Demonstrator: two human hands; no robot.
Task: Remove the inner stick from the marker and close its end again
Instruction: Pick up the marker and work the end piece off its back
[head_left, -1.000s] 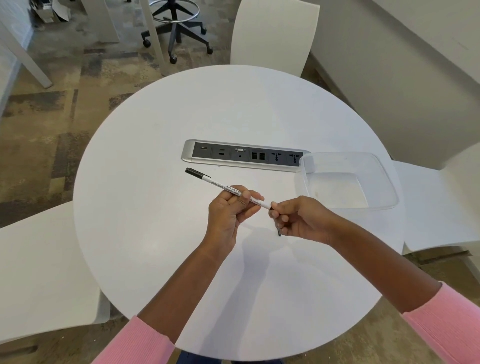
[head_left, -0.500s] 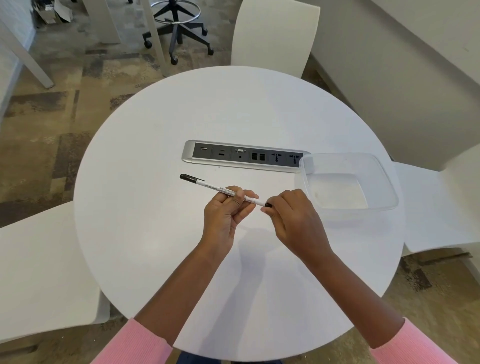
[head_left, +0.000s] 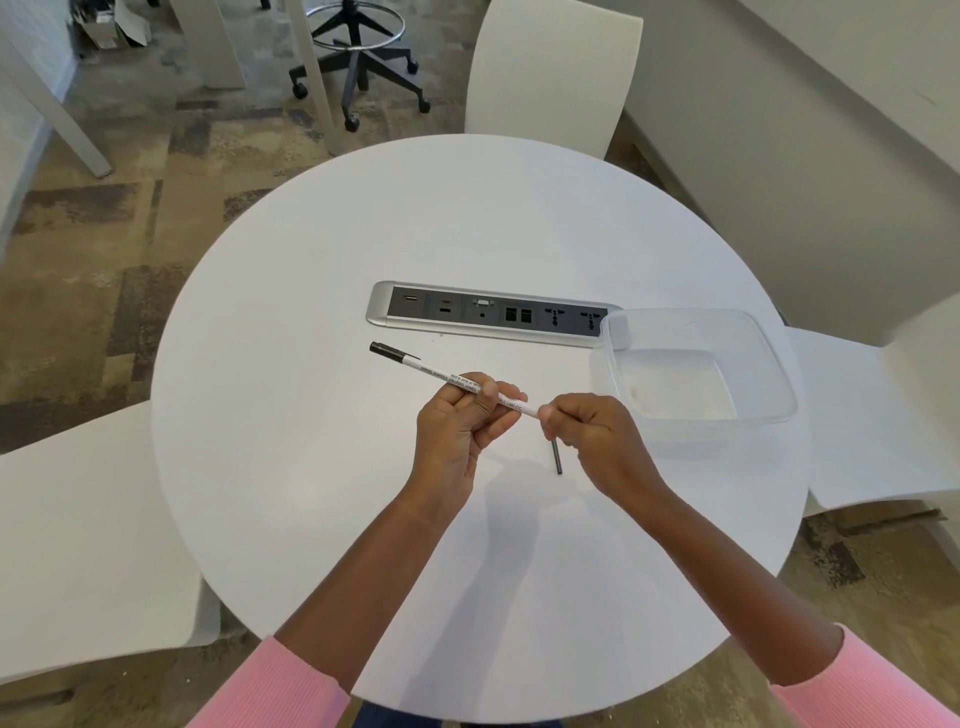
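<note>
Both of your hands met over the middle of the round white table (head_left: 311, 467). Your left hand (head_left: 457, 431) pinched the white marker (head_left: 441, 375) mid-barrel, black cap pointing up-left. Your right hand (head_left: 597, 441) closed on the marker's rear end, with the dark inner stick (head_left: 557, 457) hanging beneath its fingers. Just right sat a clear plastic container (head_left: 769, 374); bare tabletop lay open left and near you.

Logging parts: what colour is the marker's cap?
Black, on the white-barrelled marker; clearest in the head view.
</note>
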